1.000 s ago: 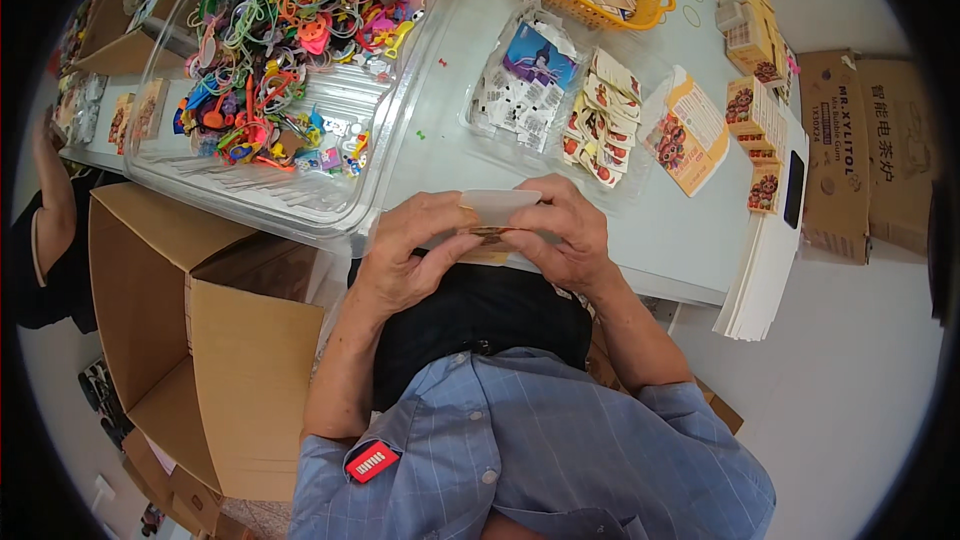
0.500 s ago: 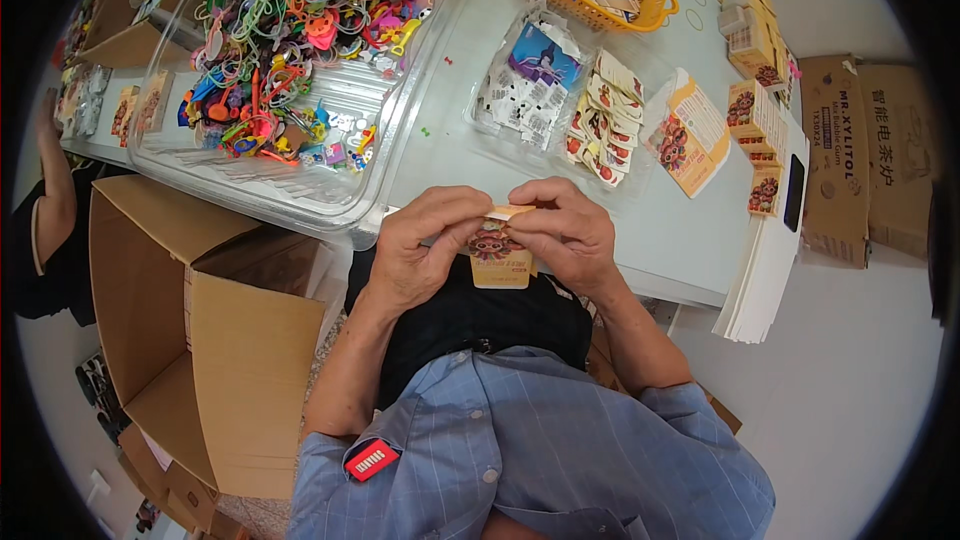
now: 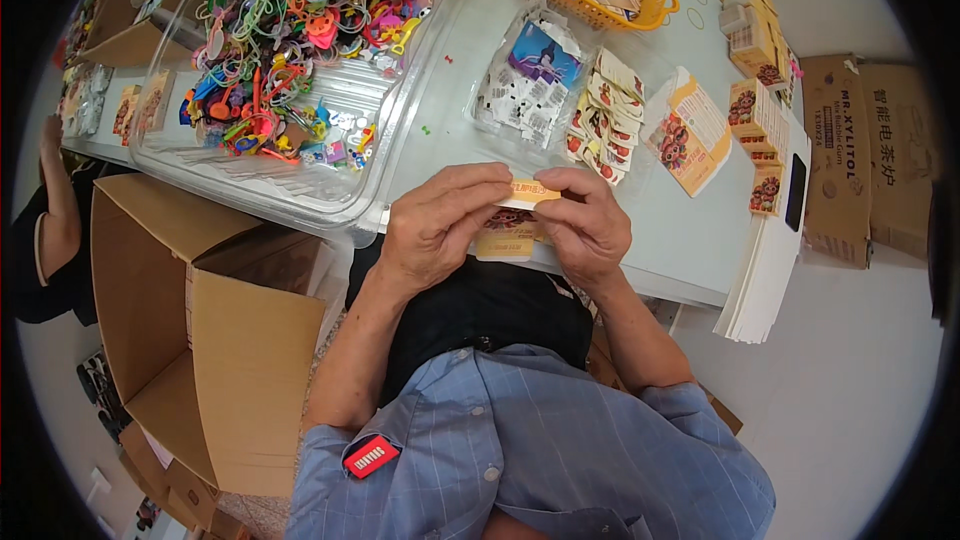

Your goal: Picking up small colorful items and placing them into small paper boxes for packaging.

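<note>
Between my two hands is a small orange printed carton (image 3: pixel 506 245) with a cartoon figure on its front. My left hand (image 3: pixel 437 225) pinches its top left end, fingers bent and thumb behind the edge. The right end is gripped by my right hand (image 3: pixel 587 232) in the same way. The carton's top edge or flap tips toward me between the fingertips; part of the front is hidden by the thumbs. On the table beyond lie a similar orange carton, flat (image 3: pixel 692 135), and a clear tray (image 3: pixel 480 125) of small white printed slips and fruit-pictured cards (image 3: pixel 606 115).
A large clear bin (image 3: pixel 365 205) of colourful small toys stands at left. A yellow basket (image 3: pixel 668 5) of cards sits at the back. Orange cartons (image 3: pixel 757 120) line the right edge. An open cardboard box (image 3: pixel 258 380) stands at my left; another person's arm (image 3: pixel 60 205) shows far left.
Both hands have risen slightly and moved a little apart. The carton has tilted, so its top edge now shows more and its front less.
</note>
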A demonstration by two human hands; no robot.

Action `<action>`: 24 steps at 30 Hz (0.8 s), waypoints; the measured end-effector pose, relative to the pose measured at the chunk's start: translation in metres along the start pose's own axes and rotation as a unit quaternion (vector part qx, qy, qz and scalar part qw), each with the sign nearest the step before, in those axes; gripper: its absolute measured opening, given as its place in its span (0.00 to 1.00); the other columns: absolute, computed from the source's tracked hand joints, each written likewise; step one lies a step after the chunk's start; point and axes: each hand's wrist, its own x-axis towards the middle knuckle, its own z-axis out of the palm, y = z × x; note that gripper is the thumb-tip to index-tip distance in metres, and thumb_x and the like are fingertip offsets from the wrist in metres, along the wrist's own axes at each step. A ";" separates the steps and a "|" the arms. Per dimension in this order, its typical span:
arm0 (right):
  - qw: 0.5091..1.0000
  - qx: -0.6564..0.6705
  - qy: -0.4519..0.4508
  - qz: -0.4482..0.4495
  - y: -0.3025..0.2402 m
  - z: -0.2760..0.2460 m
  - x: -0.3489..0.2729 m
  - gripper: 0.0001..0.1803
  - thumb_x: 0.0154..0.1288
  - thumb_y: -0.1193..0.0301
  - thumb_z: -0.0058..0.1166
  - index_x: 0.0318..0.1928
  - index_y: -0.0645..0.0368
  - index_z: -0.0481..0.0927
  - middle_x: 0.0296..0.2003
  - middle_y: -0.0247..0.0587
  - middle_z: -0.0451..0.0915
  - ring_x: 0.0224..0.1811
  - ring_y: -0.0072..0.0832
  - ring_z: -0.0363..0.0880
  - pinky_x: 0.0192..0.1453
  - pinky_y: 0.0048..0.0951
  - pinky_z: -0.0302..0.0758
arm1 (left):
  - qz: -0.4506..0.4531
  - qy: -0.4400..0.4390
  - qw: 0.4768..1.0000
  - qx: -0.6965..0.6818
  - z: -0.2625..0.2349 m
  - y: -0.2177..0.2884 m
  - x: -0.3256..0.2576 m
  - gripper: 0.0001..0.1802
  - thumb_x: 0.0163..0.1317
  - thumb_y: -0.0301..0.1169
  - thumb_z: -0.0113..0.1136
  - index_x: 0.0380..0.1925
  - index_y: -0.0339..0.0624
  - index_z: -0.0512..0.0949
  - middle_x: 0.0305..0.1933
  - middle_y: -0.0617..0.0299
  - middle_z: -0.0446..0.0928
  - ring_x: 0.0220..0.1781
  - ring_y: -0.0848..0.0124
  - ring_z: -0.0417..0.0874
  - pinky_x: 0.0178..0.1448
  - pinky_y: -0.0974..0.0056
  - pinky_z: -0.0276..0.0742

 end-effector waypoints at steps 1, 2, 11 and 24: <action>1.000 -0.003 0.002 -0.010 0.000 -0.001 -0.003 0.14 0.54 0.89 0.66 0.41 0.62 0.84 0.49 0.51 0.81 0.51 0.39 0.83 0.51 0.32 0.82 | -0.002 -0.001 1.000 0.000 0.001 0.003 -0.002 0.14 0.60 0.16 0.66 0.47 0.37 0.85 0.52 0.51 0.84 0.53 0.59 0.87 0.55 0.62 0.83; 1.000 -0.003 0.003 -0.010 0.001 -0.001 -0.004 0.14 0.54 0.89 0.66 0.41 0.62 0.84 0.49 0.51 0.81 0.51 0.39 0.83 0.51 0.32 0.82 | -0.024 -0.003 1.000 -0.014 0.001 0.007 -0.001 0.15 0.60 0.16 0.66 0.47 0.38 0.85 0.54 0.51 0.84 0.53 0.59 0.86 0.55 0.63 0.83; 0.998 0.051 -0.018 -0.017 -0.008 -0.009 -0.001 0.14 0.56 0.83 0.69 0.44 0.61 0.85 0.49 0.51 0.82 0.51 0.39 0.83 0.51 0.32 0.82 | -0.070 -0.038 0.996 -0.037 -0.005 0.009 -0.008 0.17 0.59 0.16 0.66 0.49 0.42 0.85 0.58 0.49 0.81 0.54 0.59 0.86 0.55 0.64 0.83; 0.997 -0.039 -0.066 0.016 -0.028 -0.014 0.009 0.16 0.60 0.80 0.67 0.50 0.62 0.84 0.45 0.47 0.83 0.45 0.34 0.83 0.47 0.29 0.80 | -0.186 -0.012 0.971 -0.151 -0.004 0.025 -0.007 0.14 0.62 0.22 0.68 0.49 0.40 0.85 0.53 0.55 0.82 0.49 0.71 0.85 0.41 0.70 0.83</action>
